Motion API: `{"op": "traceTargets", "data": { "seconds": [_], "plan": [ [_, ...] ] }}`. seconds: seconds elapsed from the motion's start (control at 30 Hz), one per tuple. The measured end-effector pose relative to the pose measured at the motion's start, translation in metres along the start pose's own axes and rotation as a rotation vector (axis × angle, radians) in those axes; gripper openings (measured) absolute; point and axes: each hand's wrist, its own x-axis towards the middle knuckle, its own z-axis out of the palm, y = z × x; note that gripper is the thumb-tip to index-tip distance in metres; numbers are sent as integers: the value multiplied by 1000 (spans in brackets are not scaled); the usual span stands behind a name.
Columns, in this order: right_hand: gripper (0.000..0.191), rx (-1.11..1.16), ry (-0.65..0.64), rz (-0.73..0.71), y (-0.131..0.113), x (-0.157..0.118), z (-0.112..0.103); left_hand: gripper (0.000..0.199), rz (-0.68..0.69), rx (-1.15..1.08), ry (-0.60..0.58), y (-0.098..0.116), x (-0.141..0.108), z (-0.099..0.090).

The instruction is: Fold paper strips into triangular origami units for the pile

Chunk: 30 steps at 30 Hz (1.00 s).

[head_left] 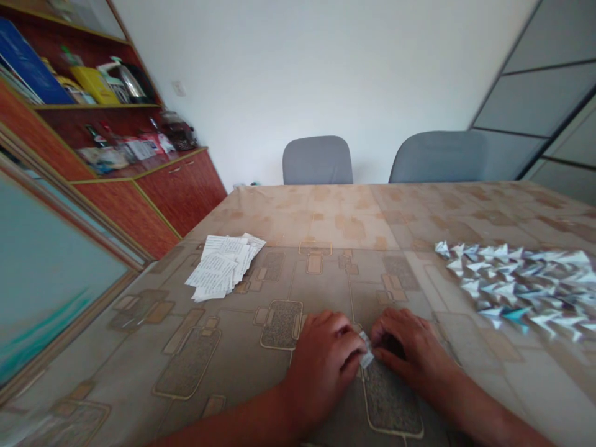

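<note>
Between my two hands, just over the table, is a small piece of folded paper [366, 352]. My left hand [326, 357] pinches its left side with curled fingers. From the right, my right hand [406, 344] closes on the paper's other edge with thumb and fingers. Most of the paper's shape is hidden by the fingers. Farther off to the left lies a loose stack of printed paper slips [221, 268]. Over on the right, several rows of small folded paper pieces [516, 282] stand with pointed tips, mostly white with some bluish ones.
A patterned cloth covers the table [321, 217]. Two grey chairs [317, 160] stand behind its far edge, against a white wall. At the left is a reddish wooden cabinet [181, 192] with shelves of bottles, a kettle [131, 82] and folders.
</note>
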Motion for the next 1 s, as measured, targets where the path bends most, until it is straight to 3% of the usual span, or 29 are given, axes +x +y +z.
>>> {"op": "traceTargets", "data": {
  "seconds": [0.17,0.47,1.0],
  "plan": [
    [11,209,-44,-41,9,3,-9,5,51,17,20,-3,0,2],
    [12,45,-24,-143,8,0,-5,13,-26,-36,0,-1,0,2],
    [16,35,-41,-43,2,-2,-2,9,-114,-64,20,3,6,5]
  ]
}}
